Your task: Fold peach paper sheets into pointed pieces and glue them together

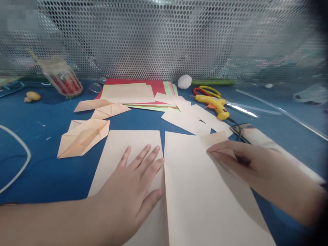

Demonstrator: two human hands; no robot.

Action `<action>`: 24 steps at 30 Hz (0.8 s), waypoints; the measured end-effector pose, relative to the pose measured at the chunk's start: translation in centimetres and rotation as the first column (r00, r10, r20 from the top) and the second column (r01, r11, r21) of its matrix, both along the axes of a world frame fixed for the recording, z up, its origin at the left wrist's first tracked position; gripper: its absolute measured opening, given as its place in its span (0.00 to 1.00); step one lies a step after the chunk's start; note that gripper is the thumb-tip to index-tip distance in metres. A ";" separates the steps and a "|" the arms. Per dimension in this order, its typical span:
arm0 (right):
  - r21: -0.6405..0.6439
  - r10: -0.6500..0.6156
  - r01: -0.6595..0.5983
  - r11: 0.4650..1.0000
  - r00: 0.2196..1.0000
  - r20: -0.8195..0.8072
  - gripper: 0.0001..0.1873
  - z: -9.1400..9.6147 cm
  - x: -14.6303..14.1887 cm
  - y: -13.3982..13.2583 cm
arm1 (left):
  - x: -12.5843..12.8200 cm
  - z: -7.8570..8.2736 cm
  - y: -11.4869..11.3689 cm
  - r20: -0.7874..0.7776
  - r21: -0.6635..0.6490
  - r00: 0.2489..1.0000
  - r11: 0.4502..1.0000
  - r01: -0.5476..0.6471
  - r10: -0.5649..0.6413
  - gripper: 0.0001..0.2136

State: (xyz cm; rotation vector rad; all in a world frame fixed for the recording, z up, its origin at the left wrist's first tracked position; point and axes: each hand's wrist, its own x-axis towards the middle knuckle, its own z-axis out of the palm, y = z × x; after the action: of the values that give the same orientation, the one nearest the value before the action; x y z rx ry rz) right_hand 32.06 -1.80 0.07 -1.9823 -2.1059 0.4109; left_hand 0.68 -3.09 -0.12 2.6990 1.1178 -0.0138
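Note:
A large peach paper sheet (194, 191) lies on the blue table (46, 174) in front of me, creased or split down its middle. My left hand (133, 184) rests flat on its left half, fingers spread and open. My right hand (246, 164) pinches the sheet's upper right corner (214, 138), which is folded over toward the middle.
Folded peach paper pieces (83, 136) lie at the left. A stack of coloured paper (133, 94) sits behind, with loose peach strips (189, 118) beside it. A yellow glue gun (216, 104), scissors (206, 90), a white egg-like object (184, 82) and a plastic jar (61, 77) stand near the mesh wall.

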 end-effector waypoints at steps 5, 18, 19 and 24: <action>0.005 0.010 -0.010 1.000 1.000 -0.006 0.18 0.1 -0.3 -0.2 | 0.1 -0.1 0.1 -0.022 0.011 1.000 1.000 -0.007 0.007 0.25; 0.119 -0.018 0.020 0.993 1.000 -0.017 0.18 0.7 -1.6 -0.2 | -0.4 -2.1 -1.0 0.136 0.246 0.991 0.969 -0.022 -0.011 0.22; 0.140 -0.029 0.032 0.990 0.999 -0.023 0.18 0.8 -1.6 -0.3 | -0.4 -2.0 -1.1 0.128 0.236 0.992 0.971 -0.018 -0.013 0.21; 0.267 -0.081 0.082 0.960 0.997 -0.015 0.18 1.3 -1.7 -0.5 | 0.3 -0.2 -0.4 0.006 0.023 1.000 0.999 -0.031 0.031 0.22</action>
State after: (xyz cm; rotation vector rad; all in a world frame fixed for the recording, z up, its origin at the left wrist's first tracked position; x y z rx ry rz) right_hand 30.37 -2.31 1.42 -1.8989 -1.9499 0.1072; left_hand 1.00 -3.50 -0.34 2.6998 1.1646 0.0119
